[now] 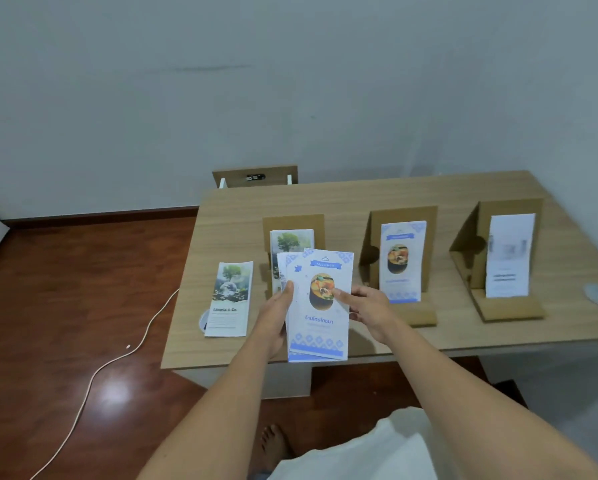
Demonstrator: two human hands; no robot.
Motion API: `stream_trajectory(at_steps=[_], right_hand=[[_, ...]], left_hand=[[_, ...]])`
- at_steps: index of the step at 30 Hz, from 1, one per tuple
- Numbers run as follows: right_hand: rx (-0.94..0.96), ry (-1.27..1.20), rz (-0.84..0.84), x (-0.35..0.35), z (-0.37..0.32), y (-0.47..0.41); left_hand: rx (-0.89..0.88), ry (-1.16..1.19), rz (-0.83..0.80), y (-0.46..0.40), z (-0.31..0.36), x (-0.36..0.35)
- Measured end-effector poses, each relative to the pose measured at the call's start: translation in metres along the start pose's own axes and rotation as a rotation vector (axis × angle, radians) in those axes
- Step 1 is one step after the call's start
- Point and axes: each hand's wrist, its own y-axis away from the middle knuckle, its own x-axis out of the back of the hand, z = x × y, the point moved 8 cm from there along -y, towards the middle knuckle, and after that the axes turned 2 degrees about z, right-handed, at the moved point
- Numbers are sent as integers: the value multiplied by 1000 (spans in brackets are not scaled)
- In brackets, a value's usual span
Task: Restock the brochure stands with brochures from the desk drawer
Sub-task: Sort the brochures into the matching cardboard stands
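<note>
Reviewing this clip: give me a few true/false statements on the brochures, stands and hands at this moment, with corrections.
1. Both hands hold a stack of blue food brochures. True.
2. The middle stand is empty. False: it holds a matching blue food brochure.
3. A tree brochure lies flat on the desk. True.
4. The right stand holds a tree brochure. False: a white brochure.
5. The left hand is empty. False: it grips the stack's left edge; the right hand touches the top sheet.

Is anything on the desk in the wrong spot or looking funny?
One thing: a tree-picture brochure lies flat on the wooden desk, beside the left cardboard stand that holds matching ones. The blue-and-white food brochures in both hands are fanned unevenly. Nothing looks spilled or torn.
</note>
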Motion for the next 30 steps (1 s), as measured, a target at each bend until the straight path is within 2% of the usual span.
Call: stream_trajectory(at_steps=[9,17,22,30], right_hand=[[74,-34,51,113,-11,14],[50,-50,20,160,-6,15],[26,-36,17,167,-6,0],[131,75,12,164,-27,-21]], left_hand=[[74,124,-11,15,-47,-114],[85,144,-23,16,-77,-155],[56,30,2,-2,-72,-157],[58,-203,107,-39,-54,-156]])
